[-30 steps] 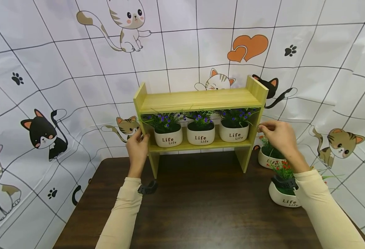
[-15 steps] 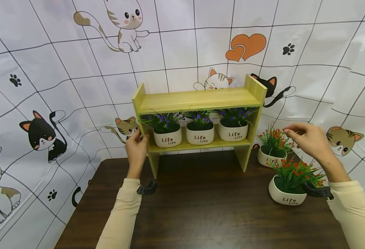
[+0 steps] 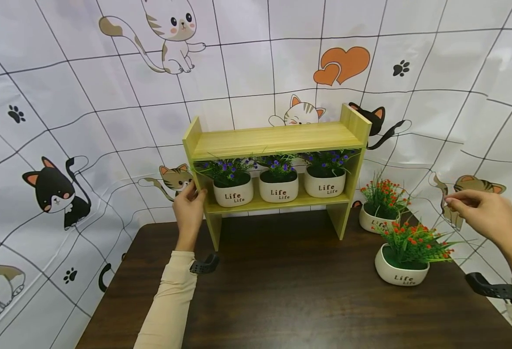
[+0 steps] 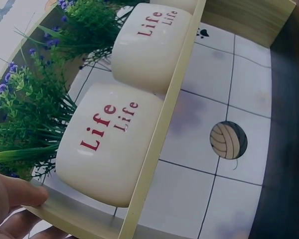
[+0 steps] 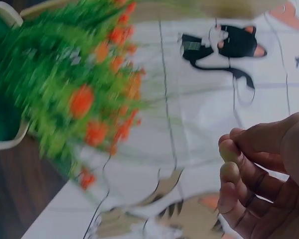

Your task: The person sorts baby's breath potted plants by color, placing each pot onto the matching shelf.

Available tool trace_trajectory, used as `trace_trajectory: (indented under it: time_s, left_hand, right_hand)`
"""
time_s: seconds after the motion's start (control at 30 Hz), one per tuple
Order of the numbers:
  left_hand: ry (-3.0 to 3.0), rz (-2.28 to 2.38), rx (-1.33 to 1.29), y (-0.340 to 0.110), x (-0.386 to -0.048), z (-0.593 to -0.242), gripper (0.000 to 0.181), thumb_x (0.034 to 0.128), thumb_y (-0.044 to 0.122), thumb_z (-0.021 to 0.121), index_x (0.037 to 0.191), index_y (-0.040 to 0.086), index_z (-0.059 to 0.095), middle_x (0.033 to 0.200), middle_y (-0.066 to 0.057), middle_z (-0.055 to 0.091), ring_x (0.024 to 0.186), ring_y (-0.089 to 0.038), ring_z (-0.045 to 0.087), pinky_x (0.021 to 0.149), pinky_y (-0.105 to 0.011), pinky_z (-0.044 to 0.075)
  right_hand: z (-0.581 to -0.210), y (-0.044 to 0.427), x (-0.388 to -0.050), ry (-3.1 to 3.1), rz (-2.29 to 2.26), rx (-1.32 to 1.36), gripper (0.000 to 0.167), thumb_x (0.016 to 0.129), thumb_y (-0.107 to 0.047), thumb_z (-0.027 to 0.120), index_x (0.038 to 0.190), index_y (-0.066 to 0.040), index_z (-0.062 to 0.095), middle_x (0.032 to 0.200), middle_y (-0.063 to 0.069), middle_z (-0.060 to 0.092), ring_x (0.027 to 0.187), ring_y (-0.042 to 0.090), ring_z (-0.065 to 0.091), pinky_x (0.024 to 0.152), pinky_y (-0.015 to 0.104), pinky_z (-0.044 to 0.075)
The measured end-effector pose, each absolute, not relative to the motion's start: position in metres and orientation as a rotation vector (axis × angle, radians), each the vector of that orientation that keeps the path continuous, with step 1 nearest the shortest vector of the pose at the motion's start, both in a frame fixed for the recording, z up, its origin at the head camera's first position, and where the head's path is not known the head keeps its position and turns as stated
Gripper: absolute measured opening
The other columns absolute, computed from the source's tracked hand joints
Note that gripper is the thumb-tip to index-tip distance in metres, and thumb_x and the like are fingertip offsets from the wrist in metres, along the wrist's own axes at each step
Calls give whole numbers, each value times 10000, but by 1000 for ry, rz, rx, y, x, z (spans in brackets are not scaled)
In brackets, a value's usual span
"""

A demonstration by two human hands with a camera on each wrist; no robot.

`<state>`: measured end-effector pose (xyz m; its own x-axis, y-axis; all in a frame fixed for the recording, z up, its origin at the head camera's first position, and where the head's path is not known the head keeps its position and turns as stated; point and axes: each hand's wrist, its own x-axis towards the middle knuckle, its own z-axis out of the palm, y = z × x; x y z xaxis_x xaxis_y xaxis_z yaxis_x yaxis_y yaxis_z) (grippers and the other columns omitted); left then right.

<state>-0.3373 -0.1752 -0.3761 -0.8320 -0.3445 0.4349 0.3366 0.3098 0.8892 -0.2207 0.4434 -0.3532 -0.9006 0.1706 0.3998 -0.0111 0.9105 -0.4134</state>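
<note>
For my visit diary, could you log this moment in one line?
left hand: grips shelf; right hand: holds nothing; red-flowered pots: on table

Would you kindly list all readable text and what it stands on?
"Life Life": left rounded white purple-flowered pot on the yellow wooden shelf
"Life Life": middle shelf pot
"Life Life": right shelf pot
"Life Life": nearer rounded white red-flowered pot
"Li…", rest obscured: farther white red-flowered pot

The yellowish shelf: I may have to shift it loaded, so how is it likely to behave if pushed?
The yellowish shelf is probably stiff, since its lower board looks straight beneath the three pots. Those pots likely make it heavier to push. It might tip forward or back if pushed high, as it stands on two narrow side panels.
</note>
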Motion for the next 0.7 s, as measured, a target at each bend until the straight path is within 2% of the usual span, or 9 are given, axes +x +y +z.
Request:
trace_trajectory:
  time_s: [0.1,0.3,0.43,0.6,0.7]
  left_hand:
    - [-2017,-1561,15,-176,-337,-376,454,1024,66,684,1473,32,630,1436,-218,658,1277,-399,691,1035,-487,569]
    - [-2007,-1558,14,-175,-338,-377,444,1013,51,690,1454,32,649,1406,-214,678,1255,-388,705,1021,-492,572]
    - [-2003,-1553,8,-176,-338,-377,431,1011,50,690,1441,29,662,1378,-221,693,1238,-389,714,1008,-510,578]
    - [-2006,-1547,4,-176,-339,-378,432,1011,46,689,1441,24,659,1372,-222,695,1236,-388,715,1002,-508,581]
    - [-2011,-1541,14,-176,-340,-378,436,1011,48,690,1444,24,655,1363,-227,699,1230,-386,719,1003,-505,580]
  right_hand:
    - [-362,457,-215,-2658,570,-152,379,1087,-182,606,1205,173,664,957,351,723,639,43,553,548,274,425]
    - [-390,481,-207,-2681,553,-183,321,1069,-100,580,1163,196,660,836,290,731,590,40,543,515,277,407]
    - [-413,494,-205,-2719,546,-162,281,1047,-43,574,1139,210,655,831,285,735,588,82,567,511,284,423]
    - [-442,502,-204,-2819,609,-85,299,1085,-96,589,1165,178,678,786,156,750,566,59,578,513,285,473]
    - [-456,501,-204,-2902,673,-41,308,1081,-108,599,1208,161,679,852,171,774,586,76,616,545,284,497]
